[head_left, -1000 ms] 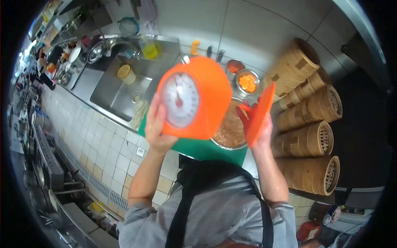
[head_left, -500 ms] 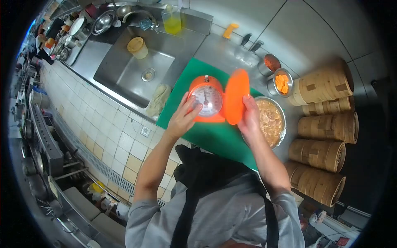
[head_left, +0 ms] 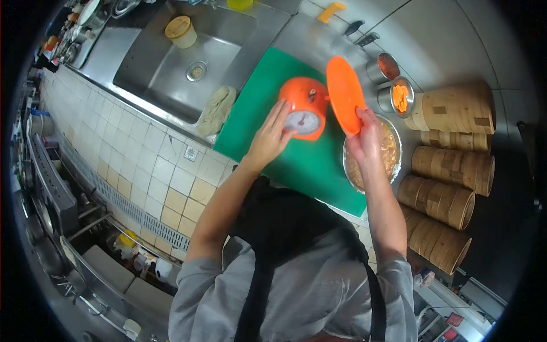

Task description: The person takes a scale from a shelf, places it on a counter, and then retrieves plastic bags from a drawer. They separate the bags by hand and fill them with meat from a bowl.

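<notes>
An orange kitchen scale (head_left: 303, 94) with a round dial stands on a green cutting board (head_left: 250, 108). Its top, with a small metal post, shows now, and the dial faces my body. My left hand (head_left: 270, 137) holds the scale's left side, fingers along the body and thumb by the dial. In my right hand (head_left: 366, 139) is an orange scale tray (head_left: 345, 94), tilted on edge just right of the scale. Below that hand and forearm, partly hidden, sits a metal bowl of sliced meat in sauce (head_left: 390, 149).
Bamboo steamers (head_left: 453, 165) are stacked along the right. Metal cups hold sliced carrots (head_left: 400, 98) and chopped red bits (head_left: 388, 66). Knives (head_left: 354, 27) and an orange-handled tool (head_left: 331, 11) lie by the wall. Left are a sink (head_left: 213, 54) and a cloth (head_left: 218, 109).
The scale has tipped from dial-up to upright, so its top shows. My right hand has raised the tray away from the scale. The view has shifted somewhat.
</notes>
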The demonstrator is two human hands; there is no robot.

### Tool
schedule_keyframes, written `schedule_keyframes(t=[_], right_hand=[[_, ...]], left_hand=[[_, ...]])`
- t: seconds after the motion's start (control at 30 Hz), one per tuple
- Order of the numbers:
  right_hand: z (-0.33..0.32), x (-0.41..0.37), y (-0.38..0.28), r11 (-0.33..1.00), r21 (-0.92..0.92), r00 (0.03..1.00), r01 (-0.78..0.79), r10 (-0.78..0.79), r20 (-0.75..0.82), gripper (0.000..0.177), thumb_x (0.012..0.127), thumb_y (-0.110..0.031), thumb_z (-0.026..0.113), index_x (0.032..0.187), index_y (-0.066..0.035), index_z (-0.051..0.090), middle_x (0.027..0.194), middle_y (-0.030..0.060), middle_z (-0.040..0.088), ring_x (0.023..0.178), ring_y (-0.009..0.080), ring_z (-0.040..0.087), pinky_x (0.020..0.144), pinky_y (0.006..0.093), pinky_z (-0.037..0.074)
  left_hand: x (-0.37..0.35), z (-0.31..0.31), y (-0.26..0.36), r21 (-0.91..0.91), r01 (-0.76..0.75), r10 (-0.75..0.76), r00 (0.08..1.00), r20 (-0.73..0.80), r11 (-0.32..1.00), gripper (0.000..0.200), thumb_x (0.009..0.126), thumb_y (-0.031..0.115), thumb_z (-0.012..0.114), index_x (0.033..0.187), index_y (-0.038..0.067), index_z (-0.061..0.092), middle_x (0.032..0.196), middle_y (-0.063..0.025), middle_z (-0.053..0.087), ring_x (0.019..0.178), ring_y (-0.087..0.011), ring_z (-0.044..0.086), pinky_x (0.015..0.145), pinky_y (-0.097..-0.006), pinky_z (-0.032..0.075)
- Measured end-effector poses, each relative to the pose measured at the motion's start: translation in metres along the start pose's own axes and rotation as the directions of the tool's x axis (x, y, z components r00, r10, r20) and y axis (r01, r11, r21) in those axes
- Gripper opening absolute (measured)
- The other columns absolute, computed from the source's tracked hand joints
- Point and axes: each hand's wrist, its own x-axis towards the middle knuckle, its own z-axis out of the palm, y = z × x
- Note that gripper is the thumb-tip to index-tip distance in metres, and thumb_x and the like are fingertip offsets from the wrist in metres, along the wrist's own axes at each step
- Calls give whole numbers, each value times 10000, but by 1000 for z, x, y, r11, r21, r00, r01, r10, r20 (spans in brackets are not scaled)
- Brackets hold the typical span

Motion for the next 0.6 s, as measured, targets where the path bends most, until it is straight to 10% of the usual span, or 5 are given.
schedule_keyframes(t=[0.13,0.6], right_hand=[[10,9,13,998,-21,998,-52,52,-24,148,1012,-82,505,1131,-27,572,1039,88,657,841,174,651,695,310,559],[24,31,22,998,-60,999,-35,33,-37,154,1001,-63,525,1136,-7,573,983,98,657,785,177,645,677,270,550]], left_hand=[[12,-3,4,-36,69,-71,996,-61,997,797,863,203,806,1511,-21,400,1532,-287,417,1383,-413,479,1106,-432,451],[-46,-6,-35,-411,247,-367,898,-243,877,570,924,70,726,1433,-33,491,1442,-243,517,1190,-323,648,975,-394,562]])
